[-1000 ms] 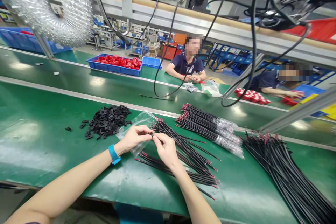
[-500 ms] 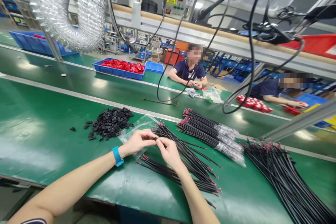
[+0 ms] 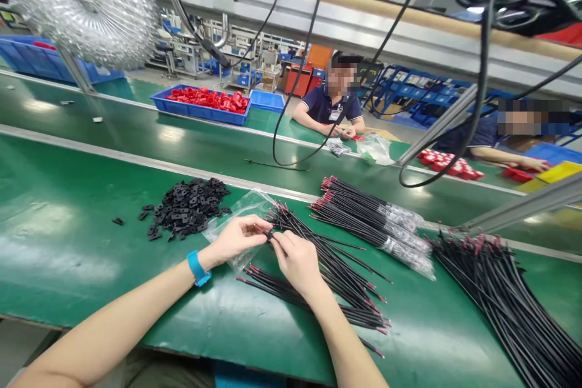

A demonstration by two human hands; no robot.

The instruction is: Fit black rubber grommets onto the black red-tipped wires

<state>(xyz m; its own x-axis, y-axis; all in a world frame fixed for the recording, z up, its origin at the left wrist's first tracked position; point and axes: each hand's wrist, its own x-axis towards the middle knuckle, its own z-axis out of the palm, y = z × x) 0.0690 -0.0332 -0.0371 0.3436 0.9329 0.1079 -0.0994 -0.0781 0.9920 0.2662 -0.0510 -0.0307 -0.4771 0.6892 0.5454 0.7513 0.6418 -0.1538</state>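
Observation:
My left hand (image 3: 237,241), with a blue band at the wrist, is closed in a pinch near the red-tipped end of a black cable. Fingertips of my right hand (image 3: 296,259) meet it from the other side, closed on a small black plastic piece (image 3: 270,234) at that cable end. The fingers partly hide how piece and cable fit together. Right behind the hands lies a bundle of black cables (image 3: 313,242) with red tips. More loose cables (image 3: 291,294) lie under my right wrist. Left of them, a pile of black plastic pieces (image 3: 188,209) sits beside a clear plastic bag (image 3: 243,206).
Wrapped cable bundles (image 3: 373,218) lie right of my hands, and a large cable bundle (image 3: 495,291) is farther right. A blue tray (image 3: 200,110) of red parts stands across the bench. Black cords (image 3: 313,42) hang from above. Two people sit opposite.
The view has tipped down and shifted slightly. My fingertips have parted a little, so the small black piece and a red cable tip now show between them.

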